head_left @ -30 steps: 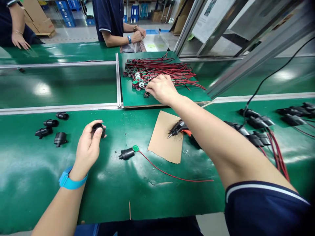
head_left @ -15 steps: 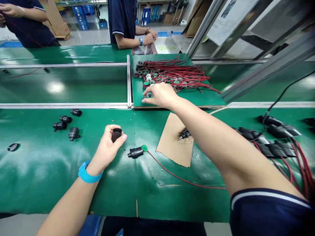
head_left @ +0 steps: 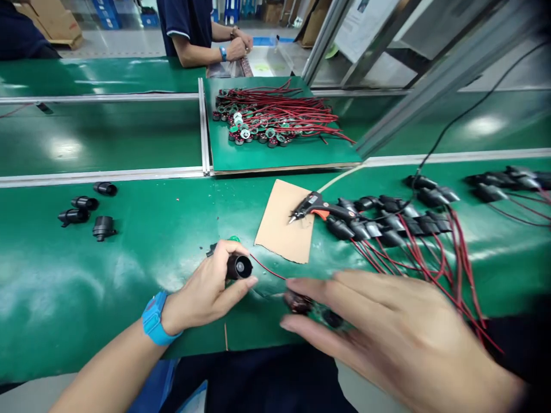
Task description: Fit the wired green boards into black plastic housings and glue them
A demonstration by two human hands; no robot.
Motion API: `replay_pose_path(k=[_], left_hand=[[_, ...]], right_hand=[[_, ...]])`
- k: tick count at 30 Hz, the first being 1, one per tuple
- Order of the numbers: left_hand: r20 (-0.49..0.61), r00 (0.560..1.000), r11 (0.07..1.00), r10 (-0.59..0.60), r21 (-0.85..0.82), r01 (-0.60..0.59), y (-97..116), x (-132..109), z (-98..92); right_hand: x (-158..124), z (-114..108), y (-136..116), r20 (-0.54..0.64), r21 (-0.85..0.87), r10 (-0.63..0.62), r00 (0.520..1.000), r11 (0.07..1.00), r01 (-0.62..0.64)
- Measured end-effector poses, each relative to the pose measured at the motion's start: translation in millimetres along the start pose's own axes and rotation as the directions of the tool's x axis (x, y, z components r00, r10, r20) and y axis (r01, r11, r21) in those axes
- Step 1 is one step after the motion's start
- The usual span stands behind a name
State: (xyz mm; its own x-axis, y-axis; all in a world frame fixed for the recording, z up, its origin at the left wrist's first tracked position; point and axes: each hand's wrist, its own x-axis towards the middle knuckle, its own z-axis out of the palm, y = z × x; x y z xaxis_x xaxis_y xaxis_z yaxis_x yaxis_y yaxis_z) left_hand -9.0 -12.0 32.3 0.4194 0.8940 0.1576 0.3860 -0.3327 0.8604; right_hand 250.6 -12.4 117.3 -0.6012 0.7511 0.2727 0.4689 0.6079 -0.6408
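Observation:
My left hand [head_left: 210, 282], with a blue band at its wrist, is closed round a black plastic housing [head_left: 240, 267] whose round open end faces right. Opposite it, my right hand [head_left: 383, 315] pinches a small round coil-like part [head_left: 297, 302] between thumb and fingers. Motion smears that part, and a bit of green shows behind it. Partly hidden behind my left hand lies another black housing with a green disc [head_left: 234, 238] and a red wire [head_left: 267, 267]. A glue gun [head_left: 318, 205] rests on a cardboard piece [head_left: 282, 229].
Round circuit boards with red wires [head_left: 275, 123] are heaped on a raised green board [head_left: 241, 162]. Several black housings [head_left: 103, 228] stand at left; wired ones [head_left: 391, 221] crowd the right. A black cable [head_left: 456, 117] hangs there. Across the bench, a person's hands [head_left: 236, 49] work.
My right hand has come back from the heap towards me, now holding a small round part. My left hand has moved right with its housing, turning the open end right. The view has shifted.

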Motion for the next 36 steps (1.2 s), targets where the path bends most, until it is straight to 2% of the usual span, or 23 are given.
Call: replay_pose_path(k=[2, 4, 7, 9, 13, 15, 20, 26, 31, 33, 36], left_hand=[[0.058, 0.998, 0.999, 0.026, -0.026, -0.025, 2, 0, 7.1], [0.088, 0.993, 0.995, 0.080, -0.067, -0.074, 0, 0, 11.9], [0.096, 0.985, 0.984, 0.147, -0.120, -0.135, -3, 0, 14.2], [0.097, 0.983, 0.982, 0.154, -0.123, -0.142, -5, 0, 13.2], [0.112, 0.987, 0.990, 0.111, -0.100, -0.100, -4, 1, 9.4], [0.118, 0.988, 0.988, 0.104, -0.127, -0.089, -3, 2, 7.9], [0.119, 0.986, 0.975, 0.118, -0.200, -0.093, -4, 5, 6.3], [0.100, 0.991, 0.982, 0.086, -0.174, -0.068, -6, 6, 2.7], [-0.008, 0.998, 0.993, 0.069, -0.096, -0.069, -8, 6, 3.5], [0.027, 0.998, 0.997, 0.056, -0.057, -0.054, -11, 5, 8.2], [0.160, 0.986, 0.995, 0.053, 0.072, -0.065, -13, 4, 15.8]], right_hand=[[11, 16, 5, -0.019, -0.003, -0.036, 0.999, 0.999, 0.036], [21, 30, 11, -0.051, 0.079, -0.043, 0.998, 0.996, 0.047], [29, 44, 20, -0.082, 0.217, -0.044, 0.996, 0.974, 0.061], [30, 48, 24, -0.060, 0.264, -0.036, 0.998, 0.963, 0.051], [31, 39, 29, 0.152, 0.306, 0.052, 0.987, 0.947, -0.097], [33, 32, 31, 0.205, 0.304, 0.056, 0.977, 0.945, -0.118], [37, 27, 38, 0.115, 0.278, 0.058, 0.992, 0.956, -0.088], [35, 31, 41, 0.207, 0.314, 0.054, 0.977, 0.942, -0.119], [31, 31, 47, 0.184, 0.244, 0.048, 0.982, 0.965, -0.093], [28, 31, 51, 0.218, 0.219, 0.035, 0.975, 0.972, -0.084], [26, 34, 57, 0.314, 0.196, 0.012, 0.949, 0.978, -0.077]])
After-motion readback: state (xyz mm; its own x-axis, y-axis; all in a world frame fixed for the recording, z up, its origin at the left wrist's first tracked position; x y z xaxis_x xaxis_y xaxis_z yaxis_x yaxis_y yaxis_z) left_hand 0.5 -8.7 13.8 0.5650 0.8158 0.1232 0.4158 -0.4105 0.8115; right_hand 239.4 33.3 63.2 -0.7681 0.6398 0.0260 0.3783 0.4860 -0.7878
